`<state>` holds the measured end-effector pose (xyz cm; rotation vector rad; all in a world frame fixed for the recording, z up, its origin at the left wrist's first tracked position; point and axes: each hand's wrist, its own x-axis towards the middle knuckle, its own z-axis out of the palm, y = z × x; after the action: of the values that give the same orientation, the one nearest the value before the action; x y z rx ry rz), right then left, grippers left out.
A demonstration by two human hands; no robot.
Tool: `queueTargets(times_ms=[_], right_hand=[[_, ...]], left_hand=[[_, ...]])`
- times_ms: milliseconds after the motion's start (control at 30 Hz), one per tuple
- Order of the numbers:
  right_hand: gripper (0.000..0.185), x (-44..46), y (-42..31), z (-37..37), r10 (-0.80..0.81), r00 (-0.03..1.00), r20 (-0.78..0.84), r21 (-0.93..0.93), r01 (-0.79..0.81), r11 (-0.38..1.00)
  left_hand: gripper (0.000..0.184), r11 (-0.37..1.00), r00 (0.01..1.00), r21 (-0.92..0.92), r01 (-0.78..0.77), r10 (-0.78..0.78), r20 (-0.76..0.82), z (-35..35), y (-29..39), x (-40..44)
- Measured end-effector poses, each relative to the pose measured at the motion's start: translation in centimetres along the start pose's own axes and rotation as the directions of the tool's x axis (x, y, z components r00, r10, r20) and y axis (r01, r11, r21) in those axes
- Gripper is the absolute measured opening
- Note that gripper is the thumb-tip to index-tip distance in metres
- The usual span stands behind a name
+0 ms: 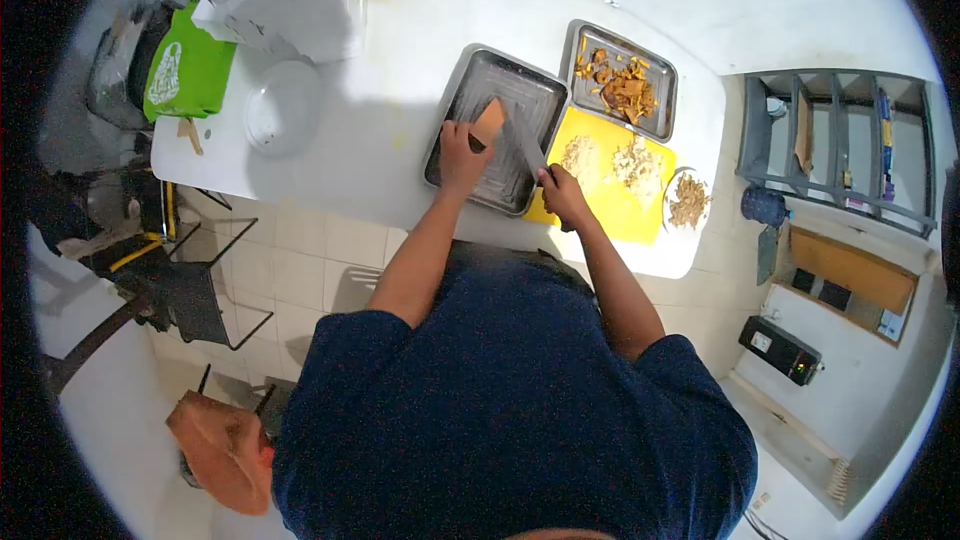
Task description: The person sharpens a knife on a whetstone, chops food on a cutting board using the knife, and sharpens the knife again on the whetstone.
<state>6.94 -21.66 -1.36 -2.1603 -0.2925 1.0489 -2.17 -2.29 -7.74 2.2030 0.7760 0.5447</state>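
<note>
Your left hand (463, 154) has its fingers curled closed on the near end of an orange, wedge-shaped piece (489, 122), smooth-looking, over the grey rectangular metal tray (520, 78) with a ridged floor; contact with that floor can't be told. Your right hand (563, 197) wraps its fingers fully round the handle of a long, flat-bladed grey knife (527, 145), just right of the piece. Best keep your left fingertips tucked clear of the edge and the blade strokes short and steady. Rightward, a flat yellow board (632, 220) bears pale, crumbly heaps (637, 168).
</note>
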Motion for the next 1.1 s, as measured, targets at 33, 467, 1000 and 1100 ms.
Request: queueTargets(times_ms=[33,467,1000,1100], right_hand=[[0.034,0.1,0.0,0.0,0.025,0.999,0.026,0.058,-0.026,0.998],[0.047,5.3,-0.1,4.5,0.08,0.983,0.163,0.224,-0.116,0.968],[0.049,5.3,-0.5,6.4,0.172,0.925,0.339,0.253,-0.266,0.93],[0.048,4.9,-0.7,6.6,0.169,0.927,0.335,0.277,-0.269,0.922]], left_hand=[[0.044,0.998,0.999,-0.054,0.027,-0.028,-0.02,-0.4,0.0,-0.3],[0.025,-0.291,0.467,-0.72,0.63,-0.6,0.65,0.4,-3.2,-1.5],[0.033,-0.422,0.329,-0.44,0.793,-0.311,0.892,0.6,-0.6,-1.2],[0.034,-0.427,0.367,-0.512,0.745,-0.378,0.85,0.5,-0.2,-1.1]])
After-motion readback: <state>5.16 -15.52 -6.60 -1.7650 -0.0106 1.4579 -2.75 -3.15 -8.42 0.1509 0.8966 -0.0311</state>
